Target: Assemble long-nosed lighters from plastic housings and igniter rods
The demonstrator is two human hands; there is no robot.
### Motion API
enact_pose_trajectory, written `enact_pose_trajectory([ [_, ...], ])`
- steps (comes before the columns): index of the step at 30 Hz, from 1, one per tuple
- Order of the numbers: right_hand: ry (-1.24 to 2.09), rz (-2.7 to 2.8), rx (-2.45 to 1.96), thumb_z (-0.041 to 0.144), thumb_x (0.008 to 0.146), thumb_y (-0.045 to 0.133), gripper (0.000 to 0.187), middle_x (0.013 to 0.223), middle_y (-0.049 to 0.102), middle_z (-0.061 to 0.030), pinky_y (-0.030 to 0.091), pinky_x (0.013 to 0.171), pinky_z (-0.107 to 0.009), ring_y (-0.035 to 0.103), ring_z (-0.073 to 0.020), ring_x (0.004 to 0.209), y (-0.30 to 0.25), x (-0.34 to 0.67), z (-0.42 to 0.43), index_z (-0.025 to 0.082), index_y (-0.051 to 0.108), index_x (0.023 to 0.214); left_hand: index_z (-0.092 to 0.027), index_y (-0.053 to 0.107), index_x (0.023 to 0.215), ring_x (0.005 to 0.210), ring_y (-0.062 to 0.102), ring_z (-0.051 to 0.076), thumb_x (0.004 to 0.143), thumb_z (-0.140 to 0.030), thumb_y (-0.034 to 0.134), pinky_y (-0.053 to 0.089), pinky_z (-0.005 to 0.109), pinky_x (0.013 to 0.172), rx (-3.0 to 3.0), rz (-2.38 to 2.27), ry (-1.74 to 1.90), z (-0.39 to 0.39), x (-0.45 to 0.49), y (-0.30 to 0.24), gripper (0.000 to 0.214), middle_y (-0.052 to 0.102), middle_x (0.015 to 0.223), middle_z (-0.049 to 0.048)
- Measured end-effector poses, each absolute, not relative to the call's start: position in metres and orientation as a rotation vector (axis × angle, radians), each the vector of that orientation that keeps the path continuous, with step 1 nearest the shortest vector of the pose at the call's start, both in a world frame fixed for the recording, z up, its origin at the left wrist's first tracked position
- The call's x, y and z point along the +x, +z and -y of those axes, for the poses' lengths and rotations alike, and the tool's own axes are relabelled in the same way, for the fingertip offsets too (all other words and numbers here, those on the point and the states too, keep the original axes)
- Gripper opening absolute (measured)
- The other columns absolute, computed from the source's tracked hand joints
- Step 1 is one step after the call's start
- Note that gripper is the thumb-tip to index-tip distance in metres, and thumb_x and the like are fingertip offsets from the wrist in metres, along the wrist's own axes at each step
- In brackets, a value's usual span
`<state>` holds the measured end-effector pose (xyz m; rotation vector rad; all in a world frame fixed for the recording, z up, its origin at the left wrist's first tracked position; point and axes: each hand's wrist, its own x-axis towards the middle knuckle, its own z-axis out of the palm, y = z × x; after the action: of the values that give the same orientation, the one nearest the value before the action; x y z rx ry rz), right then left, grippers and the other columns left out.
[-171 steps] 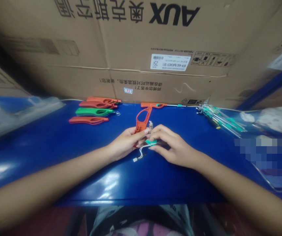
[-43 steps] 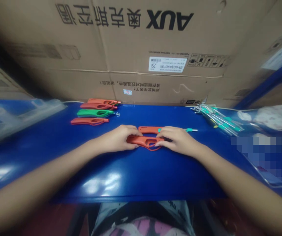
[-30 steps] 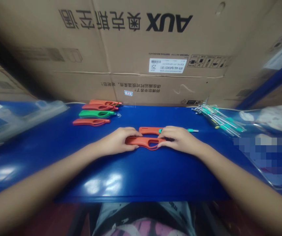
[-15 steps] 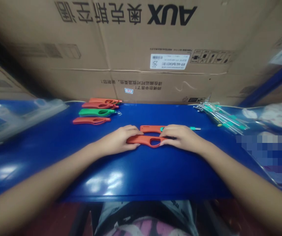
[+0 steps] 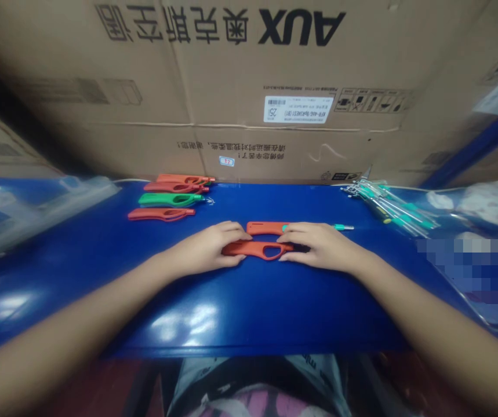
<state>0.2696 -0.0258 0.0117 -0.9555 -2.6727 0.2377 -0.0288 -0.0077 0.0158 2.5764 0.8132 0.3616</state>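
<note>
An orange plastic lighter shell [image 5: 258,249] lies flat on the blue table [image 5: 249,301]. My left hand [image 5: 207,249] grips its left end with curled fingers. My right hand [image 5: 320,246] presses down on its right end, fingers closed over it. Just behind lies a second orange shell half [image 5: 266,227] with a green-tipped metal rod [image 5: 340,227] sticking out to the right.
Several finished orange and green lighter bodies [image 5: 168,199] lie in a row at the back left. A pile of green-tipped metal rods [image 5: 390,209] sits at the back right. Large cardboard boxes [image 5: 249,87] wall off the back. Clear plastic bags [image 5: 35,202] lie at the left.
Earlier I held an upright orange shell and fitted a wired part into it. Since then the shell lies flat under both hands, which have barely moved in the last second.
</note>
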Motion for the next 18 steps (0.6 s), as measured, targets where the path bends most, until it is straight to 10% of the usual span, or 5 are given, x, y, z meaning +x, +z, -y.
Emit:
enact_pose_trajectory([
  [11,0.046,2.551,-1.027,0.04,0.099,0.054,0.031,0.118,0.062,-0.014,0.052,0.089,-0.044,0.059,-0.0275,0.106,0.012,0.266,0.024,0.019,0.067,0.119,-0.023,0.073,0.097,0.085,0.066,0.019,0.07,-0.018,0.065,0.049,0.025,0.074,2.513,-1.082,0.013,-0.006,-0.074,0.058,0.028,0.071,0.095,0.0004],
  [18,0.032,2.527,-1.151,0.04,0.098,0.055,0.044,0.136,0.056,-0.0159,0.045,0.1,-0.053,0.05,-0.0337,0.126,0.003,0.264,0.023,0.021,0.054,0.138,-0.018,0.068,0.114,0.093,0.065,0.022,0.081,-0.055,0.069,0.05,0.032,0.083,2.409,-1.583,0.192,-0.039,-0.153,0.088,0.049,0.073,0.107,0.0042],
])
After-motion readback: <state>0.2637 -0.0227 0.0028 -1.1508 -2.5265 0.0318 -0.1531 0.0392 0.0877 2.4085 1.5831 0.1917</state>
